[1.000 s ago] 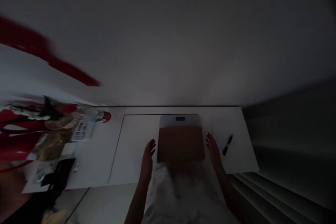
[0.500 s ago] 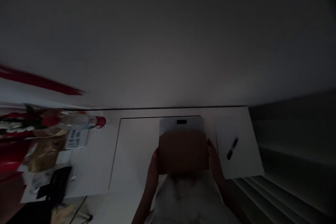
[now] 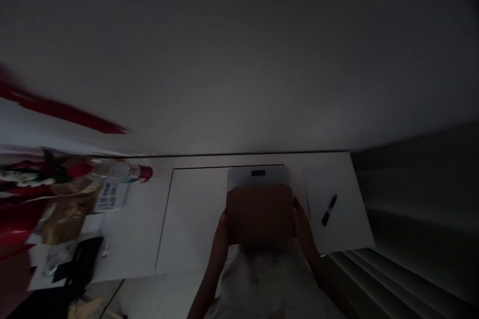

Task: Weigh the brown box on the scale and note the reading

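Note:
A brown cardboard box (image 3: 260,212) is held between my two hands, close to my body. My left hand (image 3: 222,229) presses against its left side, and my right hand (image 3: 300,217) grips the right side. Behind the box, partly covered by it, a flat light-coloured scale (image 3: 239,177) with a small dark display lies on the white table (image 3: 194,219). Whether the box rests on the scale or is above it I cannot tell. The picture is dim, so the fingertips are hard to make out.
A sheet of paper (image 3: 318,184) with a black pen (image 3: 329,209) lies on the right. On the left are a lying plastic bottle (image 3: 129,173), a blue-and-white packet (image 3: 108,196), a brown bag (image 3: 63,222) and a black object (image 3: 85,259). A wall rises behind the table.
The view has shifted very slightly. The box stays between my hands in nearly the same place before the scale.

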`<action>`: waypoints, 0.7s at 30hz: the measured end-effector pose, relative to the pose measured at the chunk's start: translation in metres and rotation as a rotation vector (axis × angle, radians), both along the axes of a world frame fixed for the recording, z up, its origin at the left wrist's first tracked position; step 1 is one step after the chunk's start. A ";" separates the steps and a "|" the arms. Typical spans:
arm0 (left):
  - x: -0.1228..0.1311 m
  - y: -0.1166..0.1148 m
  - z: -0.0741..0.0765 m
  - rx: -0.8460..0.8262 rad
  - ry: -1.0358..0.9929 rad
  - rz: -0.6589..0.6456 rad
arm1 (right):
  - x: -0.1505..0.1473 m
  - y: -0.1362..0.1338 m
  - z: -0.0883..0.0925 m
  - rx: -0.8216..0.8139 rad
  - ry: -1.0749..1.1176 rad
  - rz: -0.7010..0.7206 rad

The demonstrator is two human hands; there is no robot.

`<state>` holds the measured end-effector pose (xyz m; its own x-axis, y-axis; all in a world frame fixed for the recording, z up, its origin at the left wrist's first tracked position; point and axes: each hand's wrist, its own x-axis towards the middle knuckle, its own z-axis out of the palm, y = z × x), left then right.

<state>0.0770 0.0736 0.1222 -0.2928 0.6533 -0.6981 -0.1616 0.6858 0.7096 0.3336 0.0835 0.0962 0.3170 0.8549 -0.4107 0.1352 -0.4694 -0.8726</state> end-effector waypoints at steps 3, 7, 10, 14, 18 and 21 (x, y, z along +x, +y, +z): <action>0.003 0.001 0.004 0.021 -0.002 -0.021 | 0.000 0.000 0.005 -0.012 0.028 0.015; 0.005 0.006 0.012 0.074 0.032 -0.046 | -0.001 0.000 0.011 0.008 0.062 0.054; 0.007 0.009 0.016 0.102 0.031 -0.062 | -0.005 0.001 0.014 0.006 0.063 0.068; 0.010 0.008 0.018 0.105 0.072 -0.075 | -0.013 0.003 0.020 0.009 0.007 0.076; 0.001 0.000 0.022 0.121 0.131 -0.062 | -0.022 0.004 0.034 0.004 0.026 0.151; -0.022 -0.010 0.026 0.107 0.175 0.042 | -0.039 0.006 0.050 -0.039 0.035 0.263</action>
<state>0.0546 0.0635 0.1487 -0.4321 0.7058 -0.5614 -0.0567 0.6000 0.7980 0.2943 0.0894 0.1459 0.0710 0.8893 -0.4518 0.2268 -0.4555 -0.8609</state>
